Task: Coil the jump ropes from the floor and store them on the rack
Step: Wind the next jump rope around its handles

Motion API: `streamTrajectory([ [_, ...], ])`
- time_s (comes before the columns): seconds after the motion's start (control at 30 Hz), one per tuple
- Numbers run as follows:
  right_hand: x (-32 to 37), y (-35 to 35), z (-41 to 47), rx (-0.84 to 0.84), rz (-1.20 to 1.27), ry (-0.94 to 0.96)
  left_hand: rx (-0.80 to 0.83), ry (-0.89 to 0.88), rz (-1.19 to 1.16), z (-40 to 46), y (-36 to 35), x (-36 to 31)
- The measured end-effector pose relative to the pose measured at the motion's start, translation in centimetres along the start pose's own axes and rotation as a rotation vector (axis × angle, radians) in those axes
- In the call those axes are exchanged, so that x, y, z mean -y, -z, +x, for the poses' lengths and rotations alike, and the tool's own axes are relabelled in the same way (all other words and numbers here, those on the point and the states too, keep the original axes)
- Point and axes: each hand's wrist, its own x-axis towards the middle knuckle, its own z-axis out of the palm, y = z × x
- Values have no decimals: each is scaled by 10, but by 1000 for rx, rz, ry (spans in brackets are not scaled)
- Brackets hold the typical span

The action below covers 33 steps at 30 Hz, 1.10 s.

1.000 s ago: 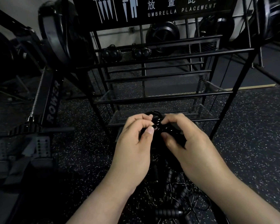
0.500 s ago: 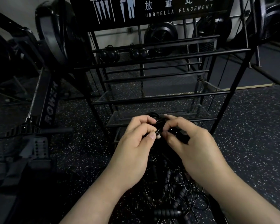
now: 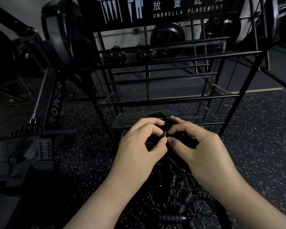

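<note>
Both hands meet in front of the black wire rack [image 3: 168, 100], low at its front. My left hand [image 3: 142, 146] and my right hand [image 3: 195, 146] each pinch a black coiled jump rope [image 3: 163, 129] between thumb and fingers; most of the coil is hidden behind them. Below the hands, a tangled pile of black jump ropes [image 3: 177, 200] with ribbed handles lies on the speckled floor. Two coiled ropes [image 3: 116, 55] hang from an upper bar of the rack.
A rowing machine [image 3: 54, 103] marked ROWER stands to the left, its footplates near the lower left. Dark fan-wheel machines [image 3: 167, 33] stand behind the rack. Speckled rubber floor [image 3: 262, 138] spreads to the right.
The hands have closed in on the coil: the right thumb and fingers now pinch nearer the left thumb. The view has shifted slightly.
</note>
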Motion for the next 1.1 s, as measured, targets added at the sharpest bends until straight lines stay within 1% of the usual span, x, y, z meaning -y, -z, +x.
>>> streamTrajectory([
  [0.1, 3, -1, -2, -28, 88, 24, -46, -41, -37, 1, 3, -1],
  [0.2, 5, -1, -4, -42, 114, 42, -51, -2, -125, 0, 5, 0],
  [0.37, 5, -1, -4, -49, 143, 53, -74, -14, -108, -3, 2, 1],
  [0.53, 2, -4, -4, -72, 161, 82, -178, -111, 82, -3, 2, -1],
  [0.6, -2, -5, -3, -72, 119, 93, -218, -166, 206, -2, 0, -3],
  [0.63, -4, -6, -2, -70, 78, 104, -222, -162, 243, -2, -2, -2],
  [0.73, -9, -8, -3, -72, -48, 147, -174, -25, 241, -3, -7, -3],
  [0.8, -12, -10, -4, -70, -105, 169, -172, 81, 210, -3, -9, -4],
  [0.9, -13, -11, -4, -59, -155, 191, -174, 260, 67, 0, -10, -3],
  [1.0, -15, -10, -3, -58, -179, 192, -157, 310, -30, 1, -10, -3],
  [1.1, -17, -11, -2, -51, -167, 144, -125, 335, -92, -1, -9, -3],
])
